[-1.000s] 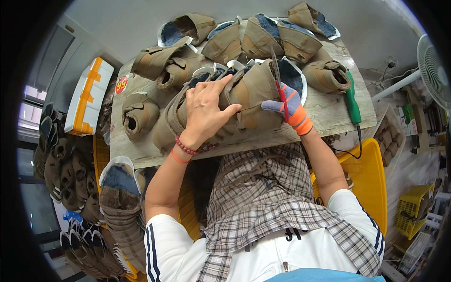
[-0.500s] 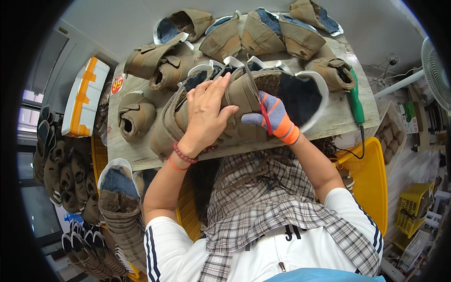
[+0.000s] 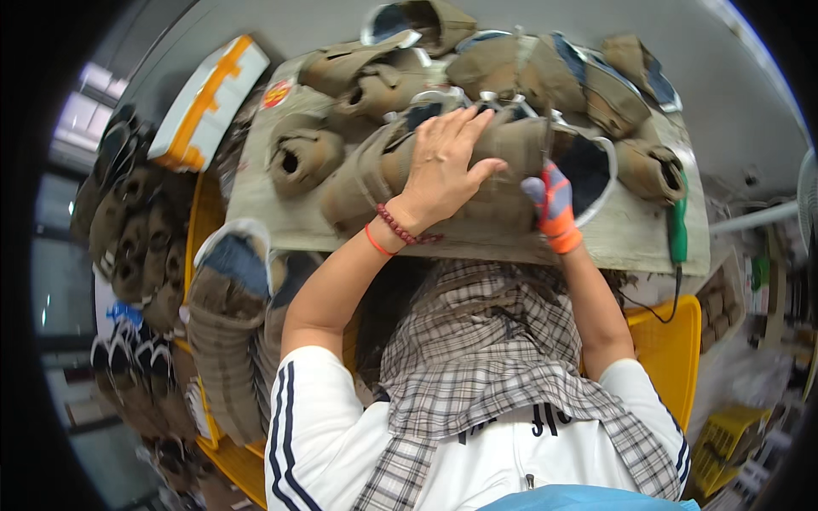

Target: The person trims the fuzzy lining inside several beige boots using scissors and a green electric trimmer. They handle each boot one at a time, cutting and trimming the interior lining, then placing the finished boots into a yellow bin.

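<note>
A row of brown fabric shoe uppers (image 3: 356,183) with dark fleece lining and white edges lies nested across the table. On top of it rests my bare left hand (image 3: 445,170), fingers stretched out and thumb apart. My right hand (image 3: 555,209), in a purple and orange glove, is closed at the right end of the row. From its grip a thin dark blade (image 3: 547,143) points up, apparently part of scissors; blur hides the handle. Beside the glove, the end upper opens to the right, showing its dark lining (image 3: 586,170).
More uppers (image 3: 515,72) crowd the table's (image 3: 256,209) far side. A green corded tool (image 3: 679,230) hangs over the right edge. Yellow bins (image 3: 673,341) stand below. At left are stacked uppers (image 3: 223,341) and a white foam box (image 3: 200,111) with orange tape.
The view has swung, so the table and both hands appear further right, with some blur. My left hand stays flat on the uppers; my right still grips the bladed tool at their right end.
</note>
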The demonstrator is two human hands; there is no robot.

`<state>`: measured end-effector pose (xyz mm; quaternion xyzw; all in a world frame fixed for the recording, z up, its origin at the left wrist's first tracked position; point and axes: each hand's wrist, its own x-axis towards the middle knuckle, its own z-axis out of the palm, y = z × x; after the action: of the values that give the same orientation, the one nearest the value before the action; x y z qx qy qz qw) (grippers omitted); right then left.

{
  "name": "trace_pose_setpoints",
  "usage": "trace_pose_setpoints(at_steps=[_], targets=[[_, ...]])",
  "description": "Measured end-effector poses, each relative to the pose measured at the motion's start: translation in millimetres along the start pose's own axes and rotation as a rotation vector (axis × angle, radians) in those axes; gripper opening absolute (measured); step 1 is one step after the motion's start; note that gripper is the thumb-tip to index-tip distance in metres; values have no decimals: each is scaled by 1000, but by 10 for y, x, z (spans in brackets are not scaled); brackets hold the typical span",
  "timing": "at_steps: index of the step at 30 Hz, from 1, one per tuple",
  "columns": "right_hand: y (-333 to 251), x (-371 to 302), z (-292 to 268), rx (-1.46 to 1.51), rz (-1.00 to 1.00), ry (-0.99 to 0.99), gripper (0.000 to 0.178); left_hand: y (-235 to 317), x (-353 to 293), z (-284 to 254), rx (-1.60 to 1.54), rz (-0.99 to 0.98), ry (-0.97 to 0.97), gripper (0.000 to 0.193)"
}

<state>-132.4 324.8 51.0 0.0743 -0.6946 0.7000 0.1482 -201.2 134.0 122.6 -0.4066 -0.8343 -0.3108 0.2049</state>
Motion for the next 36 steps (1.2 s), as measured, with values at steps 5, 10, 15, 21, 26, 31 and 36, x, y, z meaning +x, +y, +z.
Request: trace_pose_setpoints(at_steps=[5,10,15,21,26,31,36], targets=[[184,-285,-313,-154,47,146,40,-546,-338,-646,237,-152,433,31],[261,-670,-669,140,148,323,25,-1822,-1109,-914,511,-791,512,41],[111,-1007,-822,-22,228,343,20,-2276,-1211,-1216,392,-902,270,34],[-284,-1342,-818,-131,304,339,19,-1962,-1436,-2317,-459,-1054,319,28],[-764,-1440,-521,-242,269,194,26,-1577,-2492,-3085,-1270,-1066,621,35],[-1209,-1494,-220,-563,138,50,37,-444,-2774,-2249,-896,-861,172,43],[-1639,-1407,240,-1006,-248,-310,32,157,-2917,-1428,-1727,-1370,99,38]])
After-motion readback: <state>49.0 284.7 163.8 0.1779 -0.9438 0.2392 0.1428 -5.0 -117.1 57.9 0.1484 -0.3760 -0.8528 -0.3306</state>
